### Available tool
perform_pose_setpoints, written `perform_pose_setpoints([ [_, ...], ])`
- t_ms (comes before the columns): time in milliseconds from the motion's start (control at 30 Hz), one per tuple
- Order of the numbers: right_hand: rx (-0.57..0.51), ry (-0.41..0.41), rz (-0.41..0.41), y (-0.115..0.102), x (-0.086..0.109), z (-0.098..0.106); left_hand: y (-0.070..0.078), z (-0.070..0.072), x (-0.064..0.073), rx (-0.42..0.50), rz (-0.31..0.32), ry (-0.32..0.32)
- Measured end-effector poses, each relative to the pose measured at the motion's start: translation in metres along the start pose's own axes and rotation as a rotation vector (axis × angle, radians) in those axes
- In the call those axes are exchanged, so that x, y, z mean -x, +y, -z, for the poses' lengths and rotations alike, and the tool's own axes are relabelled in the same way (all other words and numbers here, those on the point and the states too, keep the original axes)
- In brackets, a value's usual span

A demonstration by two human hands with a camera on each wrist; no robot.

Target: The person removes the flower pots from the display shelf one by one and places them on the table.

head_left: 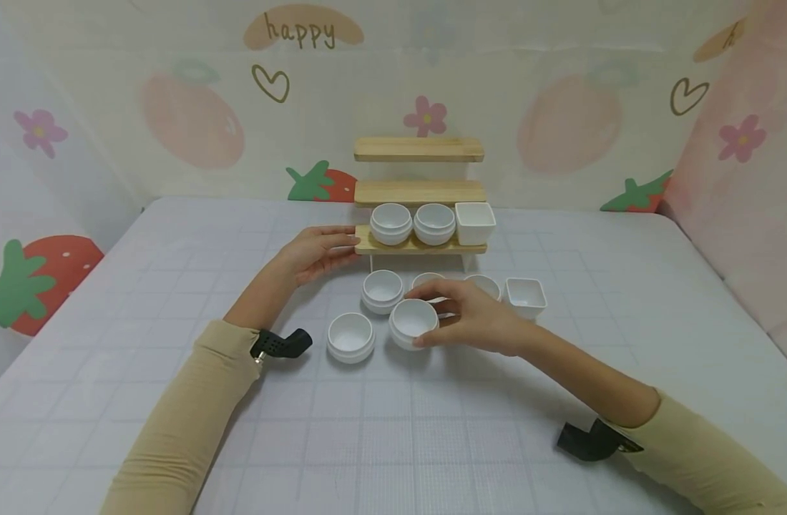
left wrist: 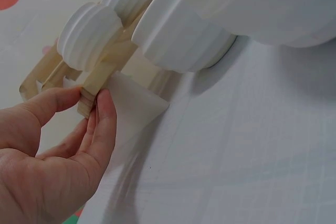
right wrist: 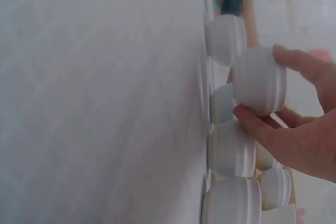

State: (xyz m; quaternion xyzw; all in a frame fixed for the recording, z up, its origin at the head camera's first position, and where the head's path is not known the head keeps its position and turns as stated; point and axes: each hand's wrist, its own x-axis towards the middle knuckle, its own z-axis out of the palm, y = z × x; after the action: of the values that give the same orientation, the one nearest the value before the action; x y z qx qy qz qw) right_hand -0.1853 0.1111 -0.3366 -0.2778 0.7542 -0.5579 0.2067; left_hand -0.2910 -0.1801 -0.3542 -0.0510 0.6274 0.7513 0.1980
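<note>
My left hand (head_left: 323, 254) holds the left end of the lowest board of a tiered wooden stand (head_left: 426, 250). Thumb and fingers pinch the board's edge (left wrist: 93, 88) in the left wrist view. On that board sit two round white bowls (head_left: 390, 223) and a square white bowl (head_left: 476, 223), side by side. My right hand (head_left: 473, 315) grips another round white bowl (head_left: 413, 320) between thumb and fingers. The right wrist view shows this bowl (right wrist: 257, 81) raised off the table, upright in the head view.
In front of the stand, a row of round white bowls (head_left: 383, 290) ends in a square bowl (head_left: 525, 295) at the right; my right hand partly covers the row. Another round bowl (head_left: 350, 336) stands nearer, at left. Two upper boards (head_left: 419, 149) rise behind, near the patterned wall.
</note>
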Motion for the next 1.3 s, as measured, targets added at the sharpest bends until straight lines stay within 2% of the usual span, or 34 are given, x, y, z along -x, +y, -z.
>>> perform_pose_setpoints([
  [300, 0.028, -0.044, 0.003, 0.0038, -0.0006, -0.0033, -0.0006, -0.0014, -0.0003, -0.002, -0.004, 0.004],
  [633, 0.041, -0.087, 0.002, 0.004, 0.0001, -0.0049, -0.0005, -0.0019, 0.0015, 0.038, -0.009, 0.002],
  [1300, 0.029, -0.104, -0.001, 0.0098, 0.0011, -0.0085, -0.0006, -0.0014, 0.0011, 0.032, -0.01, -0.001],
])
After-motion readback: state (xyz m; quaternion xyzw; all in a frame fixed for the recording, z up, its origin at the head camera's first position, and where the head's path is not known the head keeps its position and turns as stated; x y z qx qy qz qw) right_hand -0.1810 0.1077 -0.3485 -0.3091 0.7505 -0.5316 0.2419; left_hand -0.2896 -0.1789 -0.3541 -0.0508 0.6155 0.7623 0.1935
